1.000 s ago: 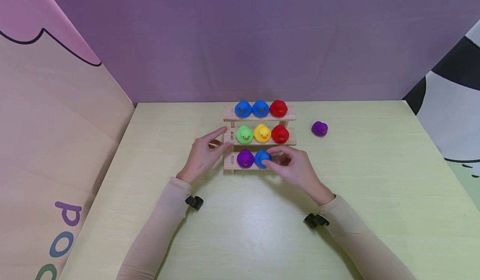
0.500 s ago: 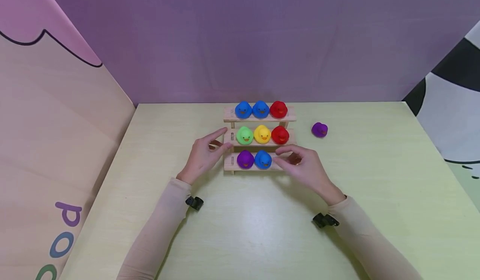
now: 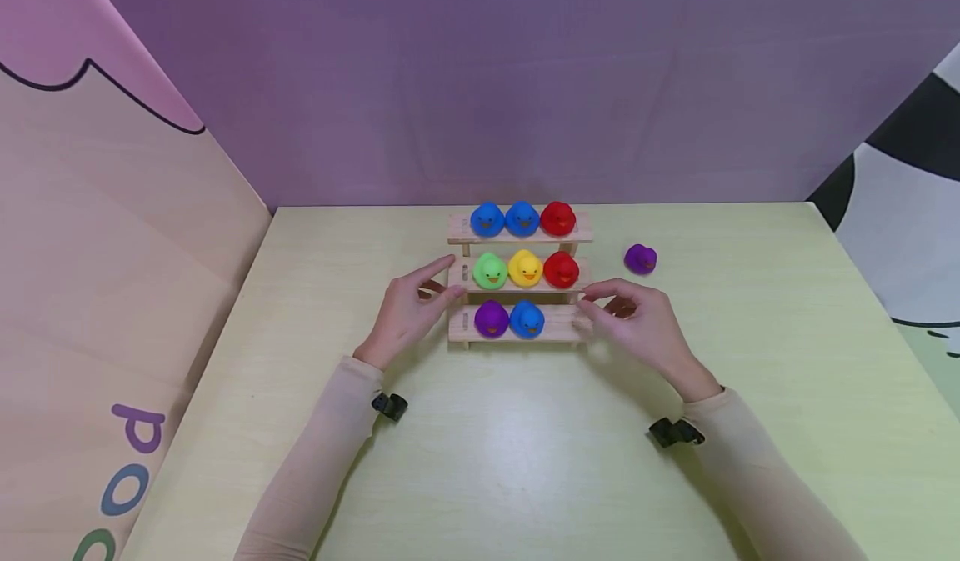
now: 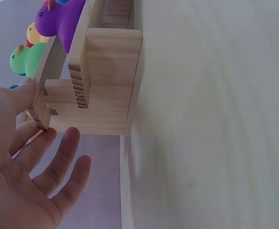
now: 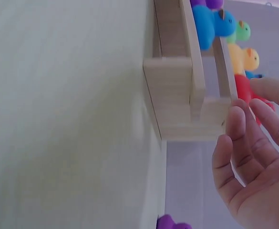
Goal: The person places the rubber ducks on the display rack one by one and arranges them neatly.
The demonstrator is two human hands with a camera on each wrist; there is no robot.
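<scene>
A three-step wooden rack (image 3: 562,325) bears small rubber ducks. On its lowest step stand a purple duck (image 3: 491,318) and a blue duck (image 3: 527,319); the right end of that step is bare. My left hand (image 3: 408,307) holds the left end of the middle step, its thumb and index finger on either side of the board in the left wrist view. At the rack's right end hovers my right hand (image 3: 637,323), fingers loosely bent with nothing between them; whether it touches the board I cannot tell. A loose purple duck (image 3: 641,259) lies on the table beyond it.
The middle step carries a green duck (image 3: 490,271), a yellow duck (image 3: 525,268) and a red duck (image 3: 561,270). Two blue ducks and a red duck (image 3: 558,219) fill the top step. Behind the pale table (image 3: 495,453) rises a purple wall (image 3: 480,86).
My right hand has let go of the blue duck on the lowest step and moved right to the rack's end. The left hand has stayed in place.
</scene>
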